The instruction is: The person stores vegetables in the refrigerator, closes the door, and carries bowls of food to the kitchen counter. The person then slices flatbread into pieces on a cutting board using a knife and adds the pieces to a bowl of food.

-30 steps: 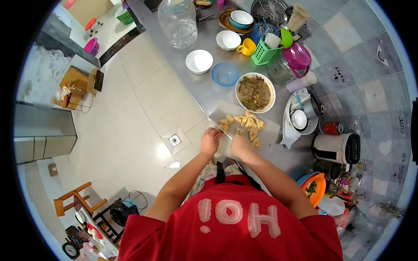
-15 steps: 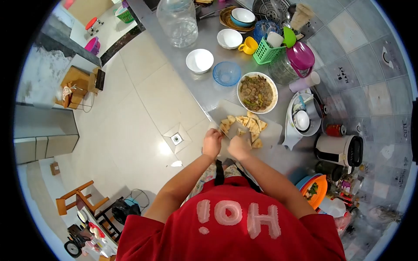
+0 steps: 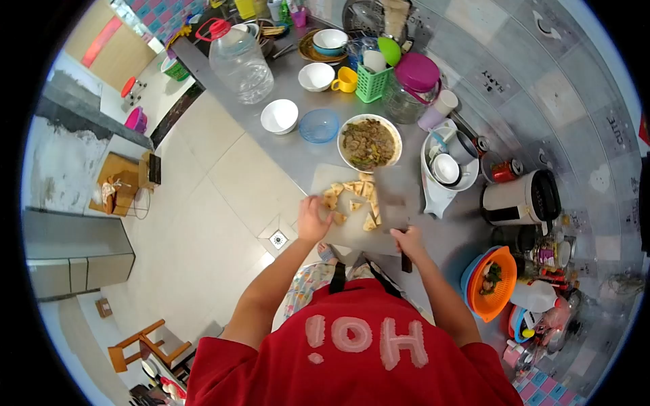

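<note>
My right hand (image 3: 408,240) is closed round the dark handle of a cleaver (image 3: 393,203), whose broad blade is at the right side of the pale cutting board (image 3: 345,237). My left hand (image 3: 314,220), fingers apart, rests at the board's left edge beside flatbread pieces (image 3: 330,197). More cut pieces (image 3: 370,222) lie in an arc across the board. Behind the board stands a white bowl of cooked food (image 3: 372,142). A blue glass bowl (image 3: 319,126) and an empty white bowl (image 3: 279,116) are to its left.
A large water bottle (image 3: 242,68), yellow mug (image 3: 345,80) and green basket (image 3: 372,84) stand further back. On the right are a dish-filled basin (image 3: 434,193), a kettle (image 3: 516,201) and an orange colander (image 3: 500,298). The counter edge (image 3: 288,177) borders the tiled floor.
My right hand has moved right with the cleaver, away from my left hand. The left hand's fingers have spread. The view has tilted up, showing more of the back counter.
</note>
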Available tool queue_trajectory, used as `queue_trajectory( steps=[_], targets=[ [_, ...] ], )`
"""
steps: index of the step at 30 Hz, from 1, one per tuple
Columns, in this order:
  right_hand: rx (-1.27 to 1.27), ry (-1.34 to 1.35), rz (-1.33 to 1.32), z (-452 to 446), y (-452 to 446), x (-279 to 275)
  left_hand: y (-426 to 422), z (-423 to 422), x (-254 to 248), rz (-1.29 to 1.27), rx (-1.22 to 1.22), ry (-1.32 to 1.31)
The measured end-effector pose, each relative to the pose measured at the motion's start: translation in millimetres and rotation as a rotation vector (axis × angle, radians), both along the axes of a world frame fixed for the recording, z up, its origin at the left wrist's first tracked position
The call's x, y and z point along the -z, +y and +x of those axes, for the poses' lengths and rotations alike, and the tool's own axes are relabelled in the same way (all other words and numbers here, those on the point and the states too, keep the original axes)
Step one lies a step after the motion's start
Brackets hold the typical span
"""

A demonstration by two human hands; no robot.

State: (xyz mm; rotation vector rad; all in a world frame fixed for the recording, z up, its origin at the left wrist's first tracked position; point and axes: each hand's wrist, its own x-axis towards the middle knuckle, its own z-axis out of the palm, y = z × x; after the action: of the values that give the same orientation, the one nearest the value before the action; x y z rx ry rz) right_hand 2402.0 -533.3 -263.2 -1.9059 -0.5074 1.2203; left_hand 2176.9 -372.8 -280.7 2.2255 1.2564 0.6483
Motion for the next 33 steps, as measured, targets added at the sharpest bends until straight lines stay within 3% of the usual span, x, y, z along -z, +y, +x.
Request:
queue_trajectory(
  steps=[3, 6, 8, 14, 22, 27, 33],
  targets=[
    [0.177, 0.224, -0.061, 25, -42, 7, 14, 17, 3, 0.132, 0.084, 0.005],
    [0.280, 0.327, -0.132, 27, -68, 21, 14, 35, 29, 0.092, 0.131, 0.085],
    [0.279, 0.385, -0.128, 21, -77, 30, 8, 47, 36, 0.133, 0.142, 0.157],
    [0.172, 0.596, -0.127, -4, -63, 41, -41, 63, 25, 0.145, 0.098, 0.049],
    [0.065, 0.616, -0.154, -23, -43, 35, -77, 80, 24, 0.141, -0.080, -0.089],
    [-0.236, 0.451, -0.218, -30, -33, 46, -83, 83, 36, 0.053, -0.239, -0.221],
    [-0.241, 0.468, -0.068, -35, -29, 25, -88, 87, 31, 0.061, -0.283, -0.264]
  ],
)
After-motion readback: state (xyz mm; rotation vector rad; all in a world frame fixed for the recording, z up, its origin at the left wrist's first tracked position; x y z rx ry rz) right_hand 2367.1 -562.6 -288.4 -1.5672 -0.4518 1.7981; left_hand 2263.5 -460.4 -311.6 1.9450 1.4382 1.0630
